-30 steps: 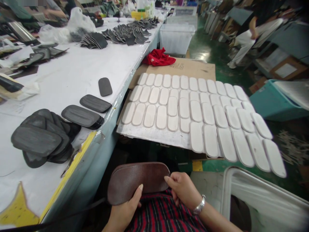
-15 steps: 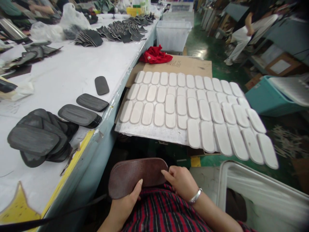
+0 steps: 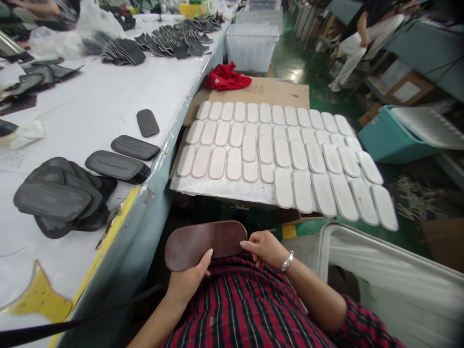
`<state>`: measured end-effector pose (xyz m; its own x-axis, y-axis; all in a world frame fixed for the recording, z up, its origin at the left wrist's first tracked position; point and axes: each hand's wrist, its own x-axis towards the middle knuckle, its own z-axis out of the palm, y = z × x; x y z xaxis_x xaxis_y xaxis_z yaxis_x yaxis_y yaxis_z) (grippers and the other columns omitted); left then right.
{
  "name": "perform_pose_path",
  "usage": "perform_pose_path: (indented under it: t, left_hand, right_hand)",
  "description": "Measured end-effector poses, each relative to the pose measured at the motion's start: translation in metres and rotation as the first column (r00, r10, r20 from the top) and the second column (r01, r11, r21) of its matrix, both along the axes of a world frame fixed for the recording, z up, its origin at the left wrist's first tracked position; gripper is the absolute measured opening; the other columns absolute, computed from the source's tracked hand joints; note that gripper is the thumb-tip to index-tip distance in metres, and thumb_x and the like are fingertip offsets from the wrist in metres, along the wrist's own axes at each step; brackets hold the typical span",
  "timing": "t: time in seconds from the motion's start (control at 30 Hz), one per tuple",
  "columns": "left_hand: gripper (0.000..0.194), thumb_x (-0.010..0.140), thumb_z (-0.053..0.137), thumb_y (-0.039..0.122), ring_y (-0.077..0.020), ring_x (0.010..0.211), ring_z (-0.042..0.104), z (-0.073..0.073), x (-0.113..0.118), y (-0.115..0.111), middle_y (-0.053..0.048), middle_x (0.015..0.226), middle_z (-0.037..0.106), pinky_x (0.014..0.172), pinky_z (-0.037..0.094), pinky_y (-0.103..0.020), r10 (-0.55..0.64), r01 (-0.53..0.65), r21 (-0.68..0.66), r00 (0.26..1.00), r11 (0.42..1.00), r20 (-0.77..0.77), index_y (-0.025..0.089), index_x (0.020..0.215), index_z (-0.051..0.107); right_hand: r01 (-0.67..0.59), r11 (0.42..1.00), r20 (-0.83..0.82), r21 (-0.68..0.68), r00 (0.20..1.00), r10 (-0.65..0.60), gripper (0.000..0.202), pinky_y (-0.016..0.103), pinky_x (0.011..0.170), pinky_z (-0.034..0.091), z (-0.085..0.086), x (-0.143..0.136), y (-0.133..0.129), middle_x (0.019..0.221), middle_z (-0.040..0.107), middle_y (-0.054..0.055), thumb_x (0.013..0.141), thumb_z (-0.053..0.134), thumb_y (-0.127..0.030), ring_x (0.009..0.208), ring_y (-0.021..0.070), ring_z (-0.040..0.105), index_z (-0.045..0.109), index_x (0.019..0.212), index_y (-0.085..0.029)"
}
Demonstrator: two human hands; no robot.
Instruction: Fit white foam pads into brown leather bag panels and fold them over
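Observation:
A glossy brown oval leather piece [image 3: 203, 244] is held level above my lap. My left hand [image 3: 190, 280] grips its lower edge, the thumb lying on top and the fingers hidden underneath. At the piece's right end, my right hand [image 3: 264, 247] is closed, thumb and index finger pinched at the edge; whatever lies between the fingertips is too small to tell. On the white table to the left lie a pile of dark grey oval pieces [image 3: 54, 198], a smaller stack [image 3: 116, 164] and a single small one [image 3: 147, 123].
Rows of white oval pieces [image 3: 234, 163] cover a board ahead. A red cloth [image 3: 228, 77] lies behind them on cardboard [image 3: 279, 92]. A translucent bin [image 3: 398, 285] stands at the right, a teal bin [image 3: 395, 135] beyond. A person [image 3: 358, 43] is at the back right.
The view has shifted slightly. Both hands and the brown piece appear a little higher in the picture, and the right hand stays at the piece's right end.

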<state>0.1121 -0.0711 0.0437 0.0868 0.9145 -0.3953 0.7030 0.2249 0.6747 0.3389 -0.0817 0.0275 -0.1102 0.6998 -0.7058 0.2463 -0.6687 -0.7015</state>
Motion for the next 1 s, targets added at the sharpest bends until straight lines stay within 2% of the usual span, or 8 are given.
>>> perform_pose_path:
  t: [0.33, 0.43, 0.5, 0.57, 0.63, 0.7, 0.83, 1.0]
  left_hand:
    - [0.045, 0.077, 0.046, 0.053, -0.0190, 0.056, 0.062, 0.005, -0.001, -0.001, 0.000, 0.044, 0.060, 0.080, 0.047, -0.033, -0.042, 0.041, 0.069, 0.999, 0.997, 0.018, 0.023, 0.045, 0.055]
    - [0.043, 0.077, 0.048, 0.051, -0.0190, 0.056, 0.062, 0.002, -0.002, 0.001, 0.001, 0.045, 0.060, 0.081, 0.047, -0.034, -0.015, 0.014, 0.026, 1.000, 1.000, 0.026, 0.023, 0.046, 0.055]
    - [0.037, 0.077, 0.050, 0.049, -0.0187, 0.057, 0.061, 0.001, -0.004, 0.002, 0.001, 0.047, 0.060, 0.081, 0.047, -0.034, -0.002, -0.001, 0.064, 0.998, 0.998, 0.060, 0.023, 0.053, 0.059]
    - [0.030, 0.075, 0.052, 0.048, -0.0185, 0.058, 0.061, 0.003, -0.005, 0.002, 0.001, 0.052, 0.063, 0.078, 0.048, -0.034, -0.011, 0.000, 0.097, 0.994, 0.995, 0.106, 0.023, 0.064, 0.064]
    - [0.029, 0.075, 0.052, 0.048, -0.0181, 0.056, 0.061, 0.006, -0.007, -0.002, -0.001, 0.055, 0.064, 0.069, 0.050, -0.032, -0.009, 0.003, 0.042, 0.990, 0.999, 0.141, 0.022, 0.071, 0.065]
    - [0.032, 0.076, 0.051, 0.049, -0.0170, 0.049, 0.059, 0.010, -0.008, -0.007, -0.002, 0.052, 0.063, 0.057, 0.049, -0.029, 0.011, -0.002, -0.056, 0.986, 0.998, 0.169, 0.020, 0.070, 0.063]
    - [0.042, 0.076, 0.050, 0.053, -0.0155, 0.044, 0.057, 0.018, -0.019, -0.012, -0.004, 0.047, 0.060, 0.046, 0.045, -0.024, 0.122, -0.090, -0.184, 0.978, 0.979, 0.172, 0.016, 0.057, 0.057]
    - [0.037, 0.072, 0.055, 0.053, -0.0131, 0.041, 0.053, 0.023, -0.048, 0.003, 0.003, 0.045, 0.055, 0.042, 0.044, -0.021, 0.365, -0.334, -0.173, 0.909, 0.927, 0.203, 0.016, 0.078, 0.057]
  right_hand:
    - [0.007, 1.000, 0.051, 0.030, 0.999, -0.009, 0.040, 0.019, 0.031, 0.039, -0.004, 0.003, 0.003, 0.042, 0.052, -0.003, 0.081, 0.044, -0.053, 0.035, 0.0118, 0.054, 0.042, 0.060, -0.019]
    - [-0.009, 0.971, 0.298, 0.240, 0.953, -0.065, 0.038, 0.026, 0.045, 0.049, 0.000, 0.005, 0.001, 0.054, 0.059, 0.000, 0.082, 0.042, -0.054, 0.047, 0.0148, 0.059, 0.049, 0.074, -0.018]
    - [-0.155, 0.863, 0.510, 0.482, 0.850, -0.133, 0.037, 0.033, 0.067, 0.053, 0.006, 0.003, -0.001, 0.079, 0.065, 0.007, 0.080, 0.049, -0.050, 0.072, 0.0193, 0.064, 0.052, 0.097, -0.016]
    - [-0.412, 0.654, 0.645, 0.634, 0.748, -0.155, 0.044, 0.040, 0.091, 0.044, 0.012, -0.005, -0.003, 0.111, 0.059, 0.013, 0.081, 0.053, -0.042, 0.105, 0.0235, 0.055, 0.048, 0.116, -0.015]
    - [-0.650, 0.420, 0.739, 0.633, 0.669, -0.079, 0.051, 0.044, 0.104, 0.031, 0.014, -0.015, -0.004, 0.133, 0.044, 0.014, 0.082, 0.052, -0.040, 0.124, 0.0253, 0.037, 0.044, 0.125, -0.015]
    - [-0.786, 0.259, 0.814, 0.561, 0.580, -0.005, 0.062, 0.045, 0.107, 0.025, 0.011, -0.024, -0.005, 0.140, 0.035, 0.013, 0.080, 0.053, -0.045, 0.130, 0.0260, 0.027, 0.038, 0.131, -0.013]
    - [-0.874, 0.176, 0.887, 0.453, 0.462, 0.013, 0.070, 0.043, 0.107, 0.025, 0.002, -0.031, -0.002, 0.142, 0.030, 0.012, 0.079, 0.052, -0.049, 0.131, 0.0267, 0.023, 0.033, 0.135, -0.011]
    - [-0.901, 0.115, 0.903, 0.418, 0.426, 0.060, 0.070, 0.043, 0.104, 0.031, 0.007, -0.028, 0.006, 0.143, 0.029, 0.011, 0.078, 0.055, -0.047, 0.131, 0.0270, 0.025, 0.034, 0.135, -0.013]
